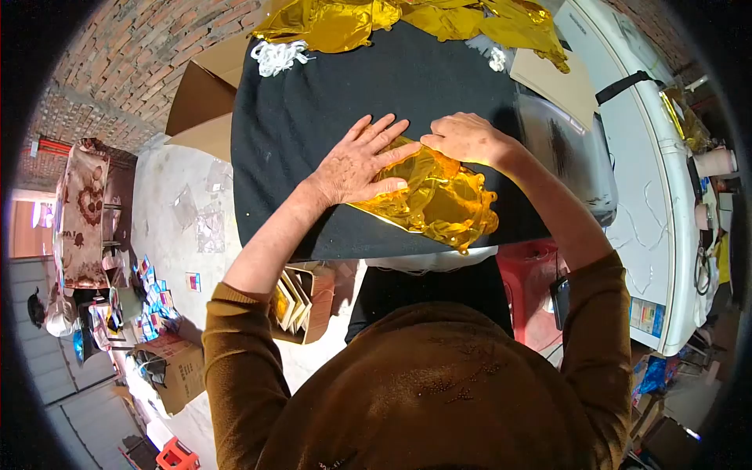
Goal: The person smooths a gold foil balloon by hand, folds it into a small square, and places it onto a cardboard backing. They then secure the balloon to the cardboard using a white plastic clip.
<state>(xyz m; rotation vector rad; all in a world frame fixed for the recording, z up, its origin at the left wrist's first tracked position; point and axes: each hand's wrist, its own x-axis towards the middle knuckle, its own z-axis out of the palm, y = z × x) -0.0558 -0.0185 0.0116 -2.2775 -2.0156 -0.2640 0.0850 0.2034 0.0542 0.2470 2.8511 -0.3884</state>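
Note:
A shiny gold foil piece (437, 197), like a deflated foil balloon with a knobbly edge, lies on the black cloth (313, 117) in front of me. My left hand (354, 163) rests flat on its left side, fingers spread, with the thumb across the foil. At the foil's upper edge my right hand (471, 139) is closed, its fingertips curled down onto the foil. Part of the foil is hidden beneath both hands.
More gold foil pieces (329, 25) lie along the far edge, near a bundle of white string (278, 57). A cardboard sheet (556, 84) and a clear plastic bin (568, 157) are on the right. An open cardboard box (200, 110) stands at the left.

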